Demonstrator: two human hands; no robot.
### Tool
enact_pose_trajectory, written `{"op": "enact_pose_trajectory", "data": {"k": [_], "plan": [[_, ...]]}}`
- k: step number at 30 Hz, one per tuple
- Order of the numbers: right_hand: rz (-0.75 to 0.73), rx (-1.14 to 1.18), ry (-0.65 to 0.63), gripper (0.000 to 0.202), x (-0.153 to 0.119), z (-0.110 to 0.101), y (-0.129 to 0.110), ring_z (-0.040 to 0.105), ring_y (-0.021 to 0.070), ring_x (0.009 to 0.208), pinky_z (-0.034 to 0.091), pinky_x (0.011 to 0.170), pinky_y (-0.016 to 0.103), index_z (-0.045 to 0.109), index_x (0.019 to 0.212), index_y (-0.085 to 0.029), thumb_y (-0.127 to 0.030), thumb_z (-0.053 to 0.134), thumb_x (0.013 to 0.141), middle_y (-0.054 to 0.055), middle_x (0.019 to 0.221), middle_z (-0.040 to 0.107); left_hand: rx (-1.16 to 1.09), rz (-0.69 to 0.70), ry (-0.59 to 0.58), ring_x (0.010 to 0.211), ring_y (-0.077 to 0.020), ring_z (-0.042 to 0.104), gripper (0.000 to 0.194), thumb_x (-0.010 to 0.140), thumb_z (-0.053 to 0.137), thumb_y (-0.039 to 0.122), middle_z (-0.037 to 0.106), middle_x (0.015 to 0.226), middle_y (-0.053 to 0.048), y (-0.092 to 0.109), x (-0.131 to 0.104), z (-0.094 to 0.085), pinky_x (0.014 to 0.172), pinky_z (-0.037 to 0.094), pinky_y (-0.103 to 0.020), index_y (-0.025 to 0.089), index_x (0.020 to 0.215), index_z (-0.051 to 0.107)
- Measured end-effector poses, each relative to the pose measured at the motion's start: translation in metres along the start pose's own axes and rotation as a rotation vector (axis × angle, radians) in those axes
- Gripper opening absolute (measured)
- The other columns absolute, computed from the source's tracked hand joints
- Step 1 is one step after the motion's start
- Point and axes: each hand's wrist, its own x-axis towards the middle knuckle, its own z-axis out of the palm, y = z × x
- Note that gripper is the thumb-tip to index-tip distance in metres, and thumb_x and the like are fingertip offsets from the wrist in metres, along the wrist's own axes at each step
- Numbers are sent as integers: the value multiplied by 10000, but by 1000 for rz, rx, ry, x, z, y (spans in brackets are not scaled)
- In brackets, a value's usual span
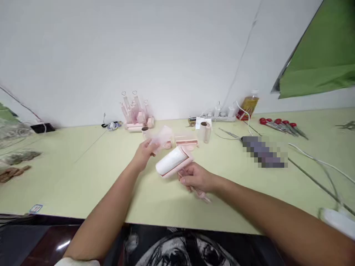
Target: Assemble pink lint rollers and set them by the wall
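Note:
A pink lint roller with a white sheet roll (172, 161) is tilted above the table, its handle in my right hand (198, 178), whose fingers are wrapped round it. To its left, my left hand (144, 153) pinches a thin translucent pinkish sheet (164, 136); the sheet is slightly blurred. Behind the hands lie an open pink case (187, 143) and an upright pink tube with a dark opening (205, 132). A group of pink lint rollers and parts (135, 112) stands near the wall at the back left.
Along the back are a power strip (222, 119) and a yellow bottle (249, 106). Red-tipped tools (283, 127), a dark pixelated object (262, 152) and white cables lie on the right. Bundled cords (13, 173) lie far left. The table's front edge (194, 228) runs below my arms.

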Motion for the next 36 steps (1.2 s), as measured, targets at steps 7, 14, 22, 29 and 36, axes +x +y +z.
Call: {"op": "enact_pose_trajectory", "data": {"k": [7, 14, 22, 29, 36], "plan": [[-45, 125, 34, 266, 5, -4, 4, 484, 81, 353, 393, 355, 178, 513, 675, -166, -374, 665, 739, -49, 451, 548, 14, 80, -210, 660, -120, 458, 324, 754, 658, 443, 551, 749, -3, 8, -6, 0, 605, 348, -237, 155, 897, 628], [-39, 157, 27, 270, 7, -3, 4, 480, 82, 340, 395, 354, 183, 506, 675, -170, -378, 664, 747, -56, 443, 552, 81, 90, -301, 823, -189, 549, 500, 752, 667, 461, 637, 948, -48, 6, -9, 1, 707, 403, -265, 153, 1144, 635], [-28, 117, 45, 285, 7, -3, 1, 507, 92, 344, 362, 341, 177, 499, 654, -171, -389, 642, 770, -46, 444, 564, 193, 123, -393, 869, -213, 563, 500, 757, 652, 479, 639, 1009, -57, 10, -14, 4, 711, 426, -274, 160, 1142, 638], [-9, 123, 67, 313, 7, -1, 4, 490, 90, 336, 350, 320, 176, 508, 635, -167, -408, 638, 789, -33, 445, 567, 256, 137, -554, 878, -214, 570, 435, 802, 625, 459, 632, 990, -61, 14, -16, 7, 743, 444, -293, 151, 1109, 653], [2, 368, 252, 266, 11, -7, 1, 446, 102, 297, 451, 339, 235, 550, 762, -174, -428, 623, 796, -53, 425, 551, 719, 570, -215, 1259, -290, 400, 871, 773, 684, 479, 393, 1389, -138, 6, -26, 18, 961, 431, -414, 283, 1487, 226]]}}
